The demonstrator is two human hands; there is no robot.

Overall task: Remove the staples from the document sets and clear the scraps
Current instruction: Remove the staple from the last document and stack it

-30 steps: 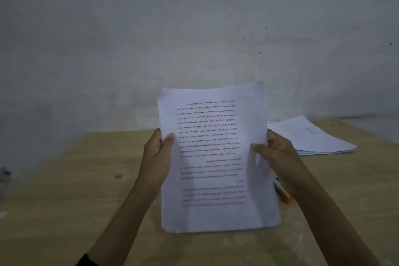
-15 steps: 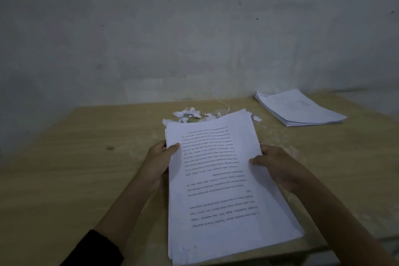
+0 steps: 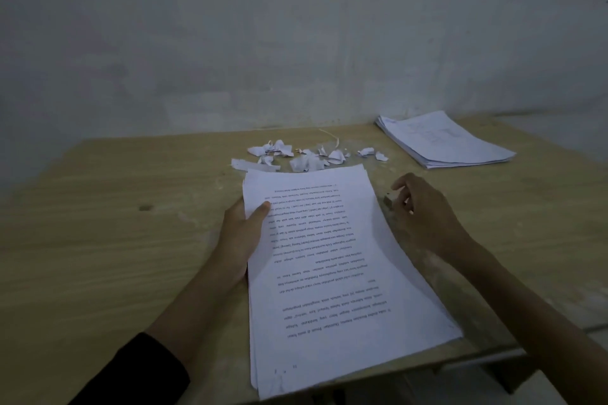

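Fingers of left hand [image 3: 241, 233] grip one paper stack [image 3: 329, 273]; right hand [image 3: 424, 210] loose, empty; second stack [image 3: 444, 141], roughly ten scraps [image 3: 309, 159] beyond

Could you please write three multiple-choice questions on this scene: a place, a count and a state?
1. Where do the torn paper scraps lie?
A) just beyond the far edge of the held document stack
B) on the floor
C) in a bin

2. Scraps aside, how many paper piles are on the table?
A) one
B) two
C) four

3. Which hand holds the stack?
A) both
B) right only
C) left only

1 A: they sit past its far edge.
2 B: the held stack plus the far-right pile.
3 C: the left hand pinches its left edge; the right hand is off the paper.
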